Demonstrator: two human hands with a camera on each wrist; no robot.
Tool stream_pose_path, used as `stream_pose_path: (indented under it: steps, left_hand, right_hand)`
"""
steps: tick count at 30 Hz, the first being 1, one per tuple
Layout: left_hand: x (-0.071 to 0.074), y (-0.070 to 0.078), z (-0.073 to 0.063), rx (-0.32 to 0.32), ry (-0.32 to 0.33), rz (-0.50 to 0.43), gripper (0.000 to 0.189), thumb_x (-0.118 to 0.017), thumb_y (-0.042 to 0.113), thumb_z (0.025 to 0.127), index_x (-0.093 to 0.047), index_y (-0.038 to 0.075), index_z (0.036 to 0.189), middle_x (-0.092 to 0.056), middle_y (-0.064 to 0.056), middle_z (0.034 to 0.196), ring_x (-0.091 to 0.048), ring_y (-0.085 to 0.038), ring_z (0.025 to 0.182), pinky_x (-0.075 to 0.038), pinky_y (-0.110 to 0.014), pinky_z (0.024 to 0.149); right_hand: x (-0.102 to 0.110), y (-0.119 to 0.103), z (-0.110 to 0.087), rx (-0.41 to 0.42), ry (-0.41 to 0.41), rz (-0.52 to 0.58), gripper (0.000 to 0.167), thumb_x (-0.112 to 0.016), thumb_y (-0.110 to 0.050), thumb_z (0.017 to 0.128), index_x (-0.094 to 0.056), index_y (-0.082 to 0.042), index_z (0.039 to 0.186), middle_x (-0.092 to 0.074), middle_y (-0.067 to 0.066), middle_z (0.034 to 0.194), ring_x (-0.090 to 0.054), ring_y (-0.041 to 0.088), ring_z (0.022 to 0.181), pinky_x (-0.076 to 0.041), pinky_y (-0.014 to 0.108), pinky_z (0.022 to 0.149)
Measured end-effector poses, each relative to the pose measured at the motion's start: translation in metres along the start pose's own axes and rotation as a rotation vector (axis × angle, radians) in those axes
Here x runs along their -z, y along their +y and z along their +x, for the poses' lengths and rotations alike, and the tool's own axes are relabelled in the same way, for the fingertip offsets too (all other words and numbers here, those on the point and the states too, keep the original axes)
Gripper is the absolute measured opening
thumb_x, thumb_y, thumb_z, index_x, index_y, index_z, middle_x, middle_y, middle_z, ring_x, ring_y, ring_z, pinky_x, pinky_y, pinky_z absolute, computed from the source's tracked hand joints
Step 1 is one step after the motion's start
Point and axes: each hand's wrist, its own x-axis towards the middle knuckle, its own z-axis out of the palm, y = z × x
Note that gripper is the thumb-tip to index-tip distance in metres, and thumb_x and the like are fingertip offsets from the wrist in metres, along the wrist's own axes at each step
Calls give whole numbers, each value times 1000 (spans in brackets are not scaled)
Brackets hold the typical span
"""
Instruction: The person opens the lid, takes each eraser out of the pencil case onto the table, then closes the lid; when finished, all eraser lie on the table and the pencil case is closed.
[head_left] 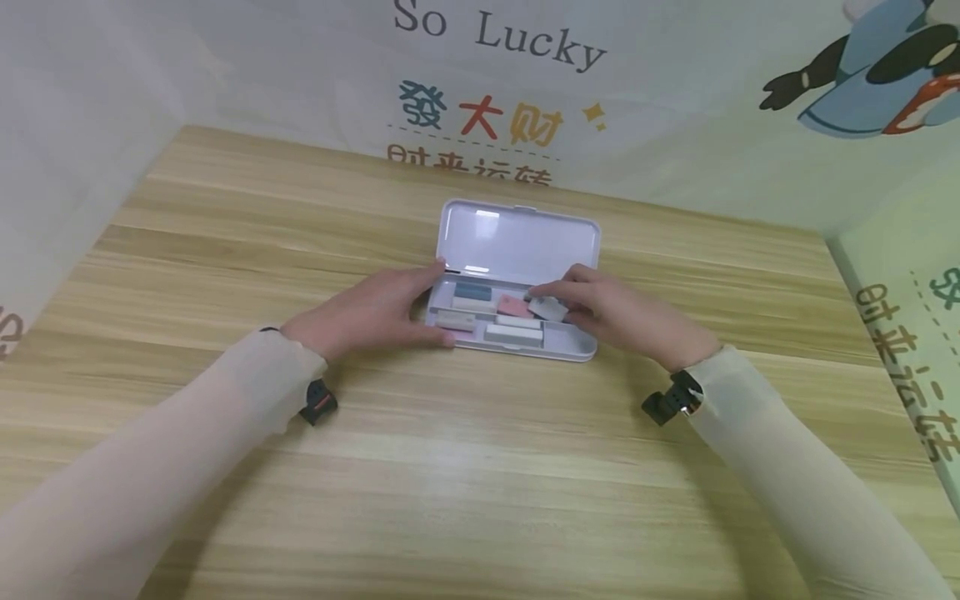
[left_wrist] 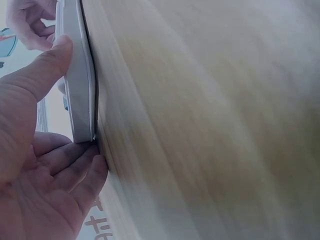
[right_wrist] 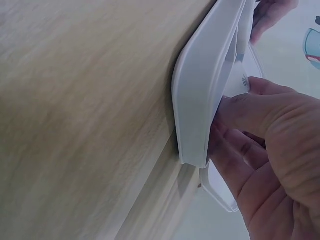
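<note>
A white pencil case (head_left: 525, 242) lies with its lid up on the table. My left hand (head_left: 367, 312) grips its left end, thumb on the front wall and fingers round the corner. Inside the case, my right hand (head_left: 630, 315) pinches a whitish eraser (head_left: 549, 309) tilted over the right part. In the right wrist view, dark print shows on this eraser (right_wrist: 239, 82). Beside it is a pink eraser (head_left: 514, 306). A blue-grey block (head_left: 472, 292) sits at the back left, and a white block (head_left: 513, 334) lies in the front compartment.
The case stands on a wood-grain table (head_left: 450, 467). A white printed cloth (head_left: 300, 92) hangs behind the table and along its sides. Dark wrist straps (head_left: 318, 402) show at both sleeves.
</note>
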Motion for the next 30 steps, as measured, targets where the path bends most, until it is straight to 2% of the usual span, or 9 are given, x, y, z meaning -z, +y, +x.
stream_pose_path:
  steps: [8, 14, 21, 24, 30]
  left_hand:
    - [0, 0, 1, -2, 10, 40, 105, -85, 49, 86, -30, 5, 165, -47, -15, 163, -51, -30, 147, -39, -48, 127]
    - [0, 0, 1, -1, 12, 45, 106, -85, 49, 86, -29, 5, 165, -44, -16, 165, -47, -31, 151, -37, -48, 128]
    - [-1, 0, 1, -3, 13, 45, 106, -84, 49, 86, -29, 5, 165, -43, -16, 166, -47, -31, 151, -37, -48, 128]
    - [-1, 0, 2, -8, 13, 44, 106, -85, 49, 86, -29, 4, 165, -42, -17, 166, -45, -32, 153, -37, -48, 129]
    - [-1, 0, 2, -12, 16, 52, 107, -85, 49, 85, -29, 4, 165, -41, -17, 167, -43, -33, 154, -36, -49, 129]
  right_hand:
    - [-3, 4, 1, 13, 24, 36, 51, -66, 1, 99, -58, -7, 149, -68, 16, 132, -68, 29, 118, -60, 46, 101]
    - [-3, 6, 0, -11, 74, 95, 51, -70, -2, 97, -58, -3, 147, -69, 16, 124, -69, 29, 112, -62, 45, 96]
    - [1, 9, 0, -76, 177, 220, 52, -73, 0, 95, -57, 6, 144, -70, 20, 113, -70, 33, 106, -62, 49, 97]
    - [4, 10, -1, -99, 218, 269, 50, -74, 3, 93, -59, 9, 140, -70, 21, 110, -72, 33, 102, -63, 42, 93]
    - [8, 13, -3, -129, 277, 309, 47, -75, 1, 93, -62, 9, 137, -71, 21, 107, -72, 32, 99, -55, 12, 83]
